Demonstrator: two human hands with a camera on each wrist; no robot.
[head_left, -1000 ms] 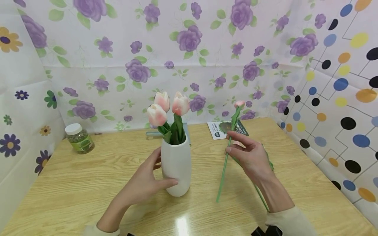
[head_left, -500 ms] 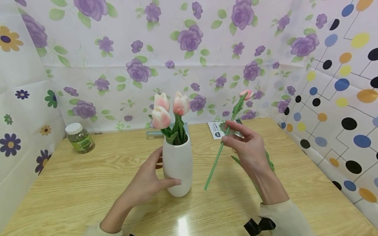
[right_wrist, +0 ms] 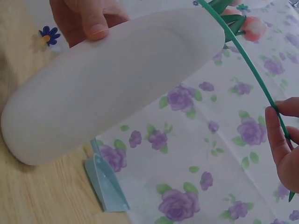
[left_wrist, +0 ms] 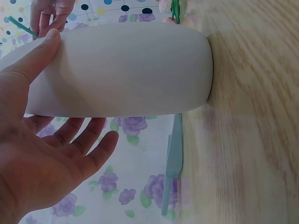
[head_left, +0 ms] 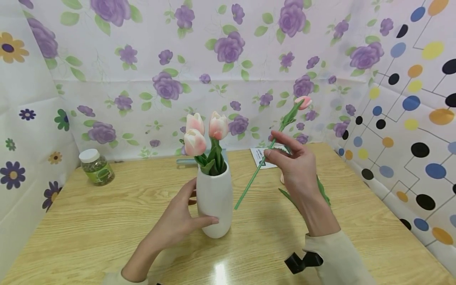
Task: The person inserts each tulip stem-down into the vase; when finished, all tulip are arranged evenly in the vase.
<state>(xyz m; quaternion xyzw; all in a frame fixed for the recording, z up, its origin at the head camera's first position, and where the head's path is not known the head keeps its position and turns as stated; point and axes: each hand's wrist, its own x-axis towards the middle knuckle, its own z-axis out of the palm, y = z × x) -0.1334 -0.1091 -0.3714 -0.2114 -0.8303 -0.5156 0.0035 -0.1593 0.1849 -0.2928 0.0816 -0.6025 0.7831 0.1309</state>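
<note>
Right of the upright vase (head_left: 215,200), the right hand (head_left: 297,164) pinches a slanting tulip (head_left: 287,119), bloom up and rightward, stem end down toward the vase, which the left hand (head_left: 177,221) clasps. The right-wrist view shows a flared blue pan (right_wrist: 105,184), partly hidden in the head view.

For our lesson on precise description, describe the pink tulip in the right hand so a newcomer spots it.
On the wood-grain table, find the tall white vase. Right of it in the head view, the right hand pinches a pink tulip by its slim green stem. Unlike the three whitish-pink tulips in the vase, it is held midair.
</note>
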